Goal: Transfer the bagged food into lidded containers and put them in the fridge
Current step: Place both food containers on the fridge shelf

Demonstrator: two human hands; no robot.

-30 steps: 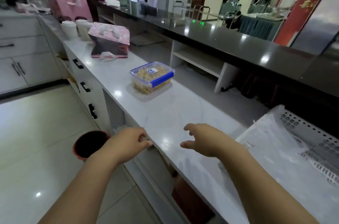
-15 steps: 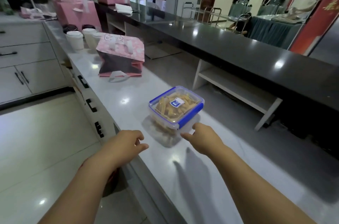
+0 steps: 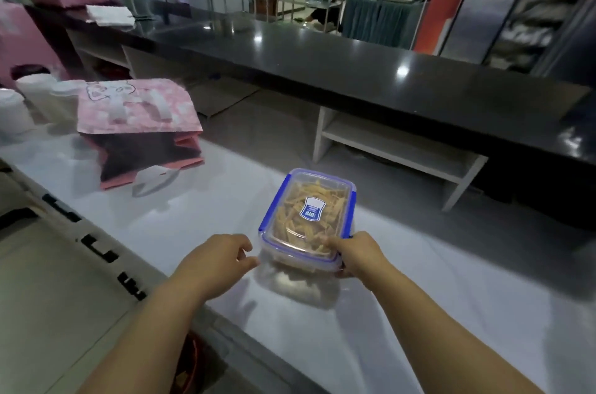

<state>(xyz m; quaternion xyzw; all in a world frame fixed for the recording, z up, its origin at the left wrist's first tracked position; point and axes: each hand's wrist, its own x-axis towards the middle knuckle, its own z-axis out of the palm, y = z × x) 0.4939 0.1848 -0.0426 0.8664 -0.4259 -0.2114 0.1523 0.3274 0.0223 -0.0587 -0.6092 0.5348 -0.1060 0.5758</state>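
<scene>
Head view: right hand (image 3: 358, 253) pinches the lidded container's (image 3: 308, 216) near corner, left hand (image 3: 219, 259) loosely curled beside it; a one-cornered lift could tip it.

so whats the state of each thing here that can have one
clear plastic container with blue-rimmed lid: lid on, holding pale yellow food strips
right hand: grips the container's near right corner
left hand: fingers loosely curled beside the container, holding nothing
pink paper gift bag: lying on its side, mouth open
white cups: upright
white cabinet fronts with black handles: shut
</scene>
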